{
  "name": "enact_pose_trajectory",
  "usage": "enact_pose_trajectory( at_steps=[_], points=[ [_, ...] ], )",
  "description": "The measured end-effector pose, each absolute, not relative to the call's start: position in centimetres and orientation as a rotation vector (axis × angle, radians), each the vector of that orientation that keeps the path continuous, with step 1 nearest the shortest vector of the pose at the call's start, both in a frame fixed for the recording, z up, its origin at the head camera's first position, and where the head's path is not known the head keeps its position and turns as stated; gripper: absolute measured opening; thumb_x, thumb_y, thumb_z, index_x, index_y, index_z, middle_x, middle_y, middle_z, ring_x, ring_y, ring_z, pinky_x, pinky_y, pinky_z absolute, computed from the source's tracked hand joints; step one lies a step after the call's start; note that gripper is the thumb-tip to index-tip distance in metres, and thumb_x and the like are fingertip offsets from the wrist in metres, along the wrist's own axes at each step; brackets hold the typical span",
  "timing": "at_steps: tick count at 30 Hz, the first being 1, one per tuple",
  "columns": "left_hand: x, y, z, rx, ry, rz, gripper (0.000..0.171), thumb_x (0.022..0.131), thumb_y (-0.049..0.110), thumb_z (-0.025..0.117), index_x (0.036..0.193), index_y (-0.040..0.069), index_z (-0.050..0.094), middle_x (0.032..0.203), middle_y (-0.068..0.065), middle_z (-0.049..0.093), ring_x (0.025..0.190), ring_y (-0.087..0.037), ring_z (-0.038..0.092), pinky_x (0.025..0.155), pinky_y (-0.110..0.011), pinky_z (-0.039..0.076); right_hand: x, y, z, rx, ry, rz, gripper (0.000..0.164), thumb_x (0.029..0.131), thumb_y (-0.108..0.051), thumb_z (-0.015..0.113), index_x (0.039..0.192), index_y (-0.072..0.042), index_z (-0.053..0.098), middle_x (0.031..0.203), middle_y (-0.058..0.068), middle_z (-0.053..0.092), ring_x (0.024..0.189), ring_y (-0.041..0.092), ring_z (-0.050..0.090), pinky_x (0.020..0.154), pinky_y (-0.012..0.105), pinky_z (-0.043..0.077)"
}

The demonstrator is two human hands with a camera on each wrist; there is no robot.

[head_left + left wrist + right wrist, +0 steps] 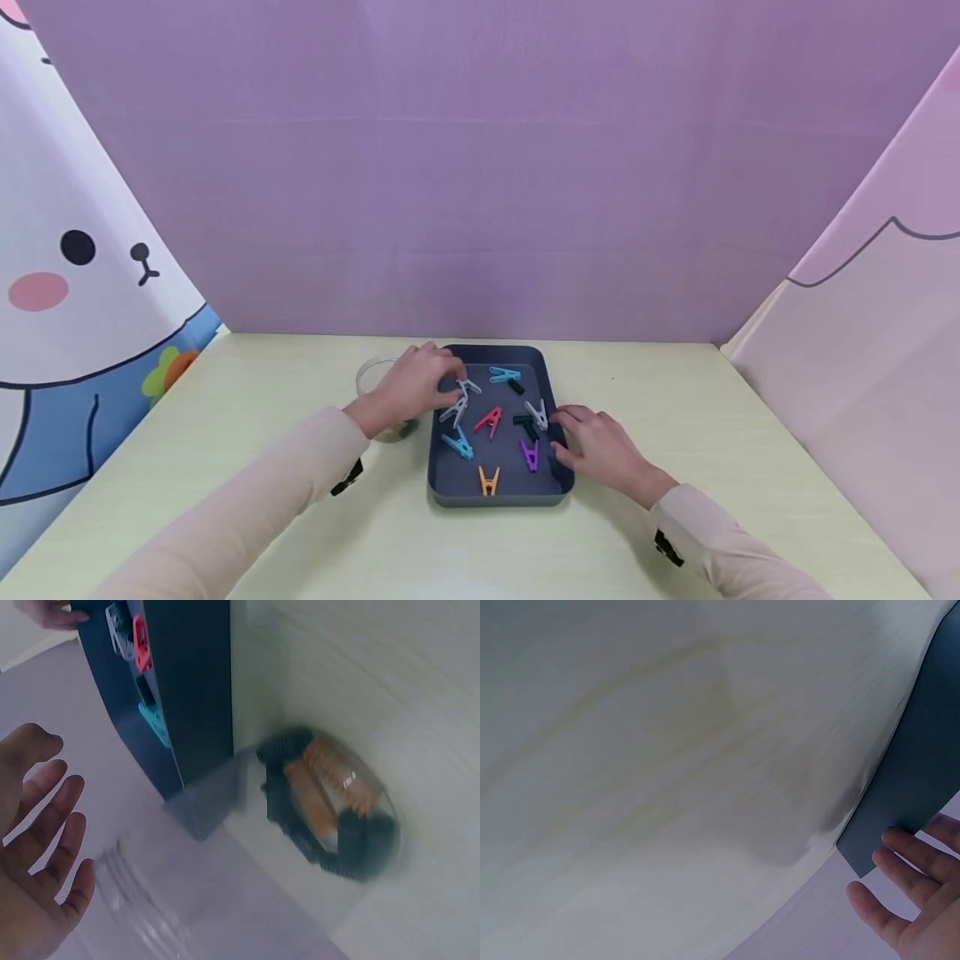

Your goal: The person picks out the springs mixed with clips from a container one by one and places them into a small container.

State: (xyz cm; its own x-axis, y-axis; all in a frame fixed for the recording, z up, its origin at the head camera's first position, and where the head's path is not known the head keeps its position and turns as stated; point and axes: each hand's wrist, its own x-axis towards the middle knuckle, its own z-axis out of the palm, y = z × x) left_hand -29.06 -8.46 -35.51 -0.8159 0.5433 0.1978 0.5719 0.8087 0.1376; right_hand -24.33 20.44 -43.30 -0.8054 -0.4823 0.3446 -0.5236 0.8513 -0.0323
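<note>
A dark grey tray (457, 492) holds several small plastic clothespins, among them a red clothespin (489, 419), a purple clothespin (529, 456) and an orange clothespin (488, 481). Dark green ribbed pieces (522, 421) lie among them. My left hand (420, 379) reaches over the tray's left rim, fingertips right by a pale grey clothespin (468, 386). In the left wrist view its fingers (56, 814) are loosely bent, with nothing seen between them. My right hand (603, 446) is at the tray's right rim, its fingers (919, 855) relaxed against the outer wall.
Left of the tray, partly behind my left forearm, stands a clear jar (371, 367). Dark green ribbed pieces (289, 817) and orange-brown ones (311, 799) lie at its bottom. The pale wooden table (645, 375) ends at a purple backdrop (480, 208).
</note>
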Motion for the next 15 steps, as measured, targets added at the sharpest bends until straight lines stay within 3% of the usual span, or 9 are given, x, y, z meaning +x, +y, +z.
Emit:
enact_pose_trajectory(
  at_steps=[15],
  points=[
    [-29.1,-4.8,-38.7,-1.046,-2.824,-0.233,0.024,0.080,0.032,0.067,0.100,0.019,0.067,0.097,0.005,0.065,0.087,-0.016,0.052,0.081,-0.038,0.041,-24.4,20.5,-43.3,0.759,-2.695,0.177,0.036,0.080,-0.033,0.063,0.108,-0.010,0.062,0.114,0.008,0.061,0.106,0.021,0.057,0.077,0.039,0.049]
  ],
)
